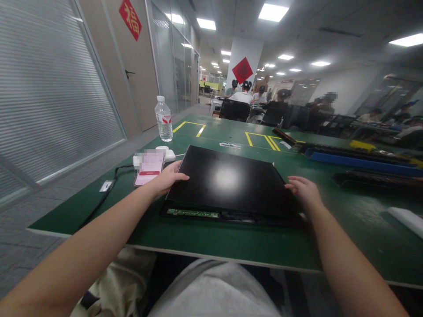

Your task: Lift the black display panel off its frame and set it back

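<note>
A black LCD screen panel lies in front of me on the green table, its glossy face up with a lamp's reflection in the middle. A narrow green circuit board shows along its near edge. My left hand grips the panel's left edge, thumb on top and fingers partly hidden behind the side. At the opposite edge, my right hand holds the panel with its fingertips; the parts below the edge are hidden.
Left of the panel are a phone, a white adapter and a black cable. A water bottle stands behind them. Dark strips and a blue bar lie on the right, near a white object. People sit farther back.
</note>
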{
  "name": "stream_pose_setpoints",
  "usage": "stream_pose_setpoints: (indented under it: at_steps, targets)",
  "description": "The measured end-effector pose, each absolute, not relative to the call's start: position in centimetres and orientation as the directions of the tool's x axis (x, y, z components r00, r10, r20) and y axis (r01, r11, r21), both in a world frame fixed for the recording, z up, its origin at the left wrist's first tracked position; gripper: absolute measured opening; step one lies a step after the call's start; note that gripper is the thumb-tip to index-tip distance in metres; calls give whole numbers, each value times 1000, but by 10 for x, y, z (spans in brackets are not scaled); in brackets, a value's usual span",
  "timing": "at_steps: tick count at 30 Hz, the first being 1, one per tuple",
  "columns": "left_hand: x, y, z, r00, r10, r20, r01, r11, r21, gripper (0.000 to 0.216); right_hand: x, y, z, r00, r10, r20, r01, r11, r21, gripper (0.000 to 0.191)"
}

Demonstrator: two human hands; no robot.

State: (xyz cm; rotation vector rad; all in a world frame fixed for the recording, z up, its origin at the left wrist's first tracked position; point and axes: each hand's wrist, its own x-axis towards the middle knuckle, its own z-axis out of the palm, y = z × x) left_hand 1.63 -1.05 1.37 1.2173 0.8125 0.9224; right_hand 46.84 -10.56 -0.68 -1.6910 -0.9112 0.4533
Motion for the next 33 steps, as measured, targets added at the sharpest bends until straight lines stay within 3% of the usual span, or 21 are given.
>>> stream_pose_setpoints:
  at_steps: [7,17,22,33]
  targets:
    - [17,-13,18,413,910,-41,-145,110,983,64,466,-107,-5,631,760,156,375,-123,-919,31]
    - [12,-2,6,287,957,-46,-109,80,991,63,460,-108,0,636,767,82,259,-113,-959,23]
    - [15,-9,14,333,939,-84,-151,141,978,65,461,-108,0,644,763,47,234,-137,-963,22]
    - [16,-12,18,430,900,-76,-183,169,968,68,461,-111,1,639,757,137,479,-253,-840,23]
